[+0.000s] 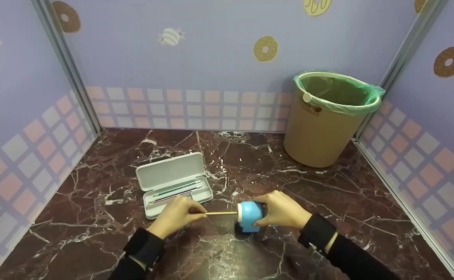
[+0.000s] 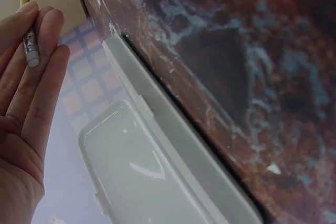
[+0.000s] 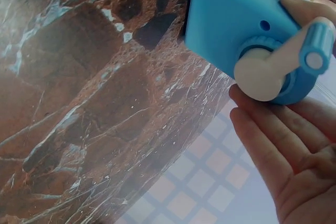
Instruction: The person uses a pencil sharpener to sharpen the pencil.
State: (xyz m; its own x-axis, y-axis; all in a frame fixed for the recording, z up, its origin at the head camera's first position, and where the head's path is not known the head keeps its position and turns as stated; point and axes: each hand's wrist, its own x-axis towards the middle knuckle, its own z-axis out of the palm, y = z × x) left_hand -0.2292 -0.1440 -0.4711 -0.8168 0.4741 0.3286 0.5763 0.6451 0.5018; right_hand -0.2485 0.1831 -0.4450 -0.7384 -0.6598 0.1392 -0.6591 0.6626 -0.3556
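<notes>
A yellow pencil (image 1: 221, 212) runs level from my left hand (image 1: 176, 214) into the pale front of a blue crank pencil sharpener (image 1: 251, 212). Thumb and fingertips of the left hand pinch the pencil near its eraser end (image 2: 32, 57), as the left wrist view shows. The pencil's tip is hidden at the sharpener. My right hand (image 1: 283, 210) grips the sharpener body from the right, thumb on one side and fingers on the other. In the right wrist view the white crank arm (image 3: 268, 74) with its blue knob (image 3: 317, 48) sticks out between thumb and fingers.
An open pale grey pencil case (image 1: 170, 171) lies behind the left hand, with several pencils (image 1: 176, 192) inside. At the back right stands a beige bin (image 1: 316, 132) with a green liner. Patterned panels (image 1: 211, 58) wall in the dark red marbled table (image 1: 106, 233).
</notes>
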